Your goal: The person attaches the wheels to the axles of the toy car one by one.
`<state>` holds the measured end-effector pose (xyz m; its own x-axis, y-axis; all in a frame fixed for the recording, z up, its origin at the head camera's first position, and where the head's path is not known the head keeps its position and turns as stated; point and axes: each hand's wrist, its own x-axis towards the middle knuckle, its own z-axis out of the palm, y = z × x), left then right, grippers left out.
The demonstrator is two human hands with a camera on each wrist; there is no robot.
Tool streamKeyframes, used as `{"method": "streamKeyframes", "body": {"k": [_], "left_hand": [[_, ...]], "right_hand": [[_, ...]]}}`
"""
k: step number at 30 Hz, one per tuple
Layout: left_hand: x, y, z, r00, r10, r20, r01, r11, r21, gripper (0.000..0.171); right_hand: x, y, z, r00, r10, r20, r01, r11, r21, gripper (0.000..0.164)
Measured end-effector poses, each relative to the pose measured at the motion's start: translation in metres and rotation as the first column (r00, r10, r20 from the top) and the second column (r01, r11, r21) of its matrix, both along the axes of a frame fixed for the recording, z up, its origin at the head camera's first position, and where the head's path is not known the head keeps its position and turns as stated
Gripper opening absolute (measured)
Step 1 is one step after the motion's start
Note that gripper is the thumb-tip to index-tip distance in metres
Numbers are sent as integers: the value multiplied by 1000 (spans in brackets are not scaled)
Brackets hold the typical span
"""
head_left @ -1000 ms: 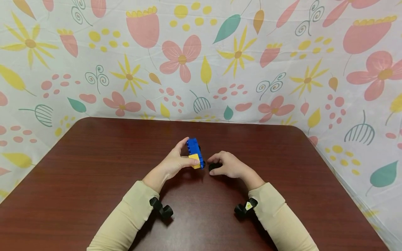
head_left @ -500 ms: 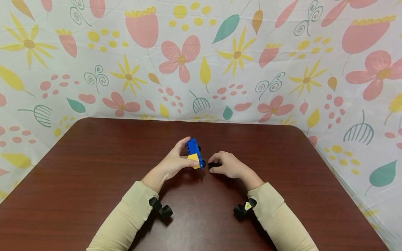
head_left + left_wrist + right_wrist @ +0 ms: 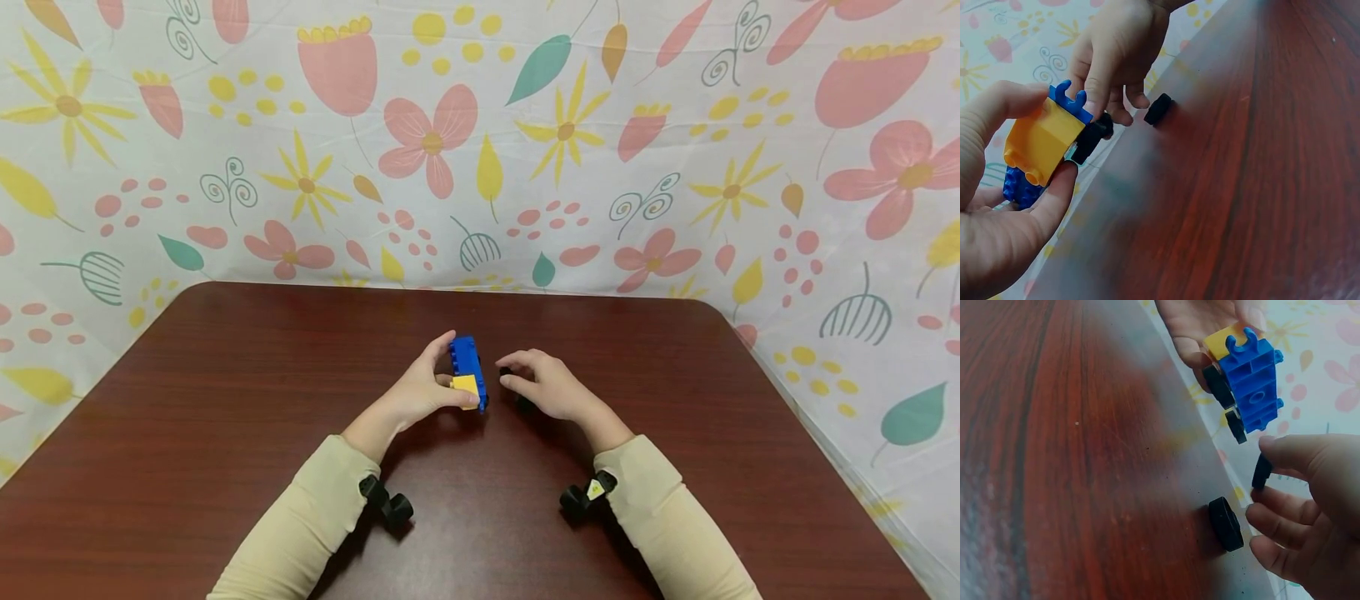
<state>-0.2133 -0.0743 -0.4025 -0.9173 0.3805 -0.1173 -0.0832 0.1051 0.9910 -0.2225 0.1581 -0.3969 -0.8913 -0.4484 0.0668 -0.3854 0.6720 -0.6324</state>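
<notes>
My left hand (image 3: 416, 392) grips a small toy car, its blue chassis (image 3: 1255, 384) topped by a yellow block (image 3: 1044, 142). Two black wheels (image 3: 1218, 386) sit along one side of the chassis, and bare blue pegs (image 3: 1279, 356) stick out on the opposite side. Between thumb and index finger, my right hand (image 3: 551, 387) pinches a loose black wheel (image 3: 1262, 472), a short way from the car. A second loose wheel (image 3: 1225, 524) stands on edge on the table below the right fingers; in the head view that hand partly covers it.
The dark reddish-brown wooden table (image 3: 262, 467) lies under both hands. Behind it hangs a white cloth (image 3: 480, 75) printed with flowers and leaves. A black wrist camera (image 3: 386, 500) is strapped to the left sleeve, and another camera (image 3: 581, 500) to the right one.
My right hand has risen slightly from the table with one wheel, leaving the other behind on the table. The left hand has shifted the toy car slightly down and right, tilting it a little.
</notes>
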Motion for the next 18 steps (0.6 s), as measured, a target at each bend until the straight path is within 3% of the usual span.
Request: {"method": "streamKeyframes", "body": {"k": [8, 18], "left_hand": [[0, 0, -2, 999, -23, -33, 21, 998, -54, 100], [1, 3, -3, 997, -53, -59, 49, 997, -61, 100]], "right_hand": [[0, -2, 1, 998, -57, -33, 54, 995, -88, 35], [0, -3, 2, 986, -143, -84, 121, 966, -229, 33]]}}
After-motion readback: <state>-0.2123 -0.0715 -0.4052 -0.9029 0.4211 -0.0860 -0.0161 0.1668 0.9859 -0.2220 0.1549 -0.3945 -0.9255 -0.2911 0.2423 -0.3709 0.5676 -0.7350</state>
